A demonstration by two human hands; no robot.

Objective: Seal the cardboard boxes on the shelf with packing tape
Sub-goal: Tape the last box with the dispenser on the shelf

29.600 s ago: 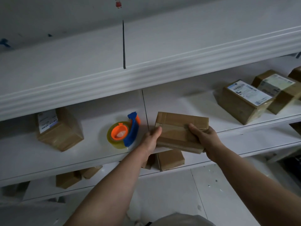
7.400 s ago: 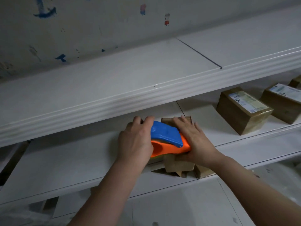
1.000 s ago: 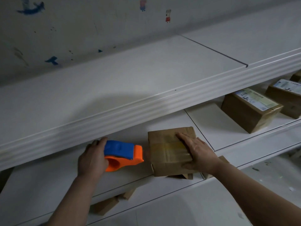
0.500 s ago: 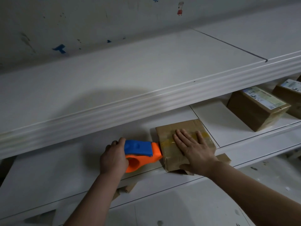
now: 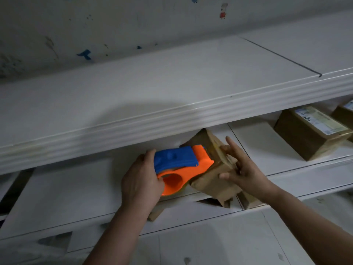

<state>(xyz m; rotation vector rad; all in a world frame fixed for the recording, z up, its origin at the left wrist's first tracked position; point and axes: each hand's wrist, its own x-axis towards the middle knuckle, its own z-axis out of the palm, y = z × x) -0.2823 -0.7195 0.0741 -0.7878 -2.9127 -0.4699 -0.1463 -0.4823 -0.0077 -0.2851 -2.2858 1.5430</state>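
A brown cardboard box (image 5: 211, 178) sits tilted on the middle white shelf (image 5: 76, 192), its near corner over the front edge. My left hand (image 5: 140, 181) grips the blue and orange tape dispenser (image 5: 183, 165), whose nose lies on the box's top. My right hand (image 5: 240, 169) holds the box's right side, fingers spread and thumb on the near face.
Two labelled cardboard boxes (image 5: 311, 131) (image 5: 344, 113) stand further right on the same shelf. The upper shelf's thick moulded edge (image 5: 172, 119) overhangs the work area. More boxes (image 5: 250, 200) show on the lower shelf below. A white tiled floor lies beneath.
The dispenser has moved right from beside the box onto its top. The box has turned and tilted, and my right hand has slid from flat on its top to its right side.
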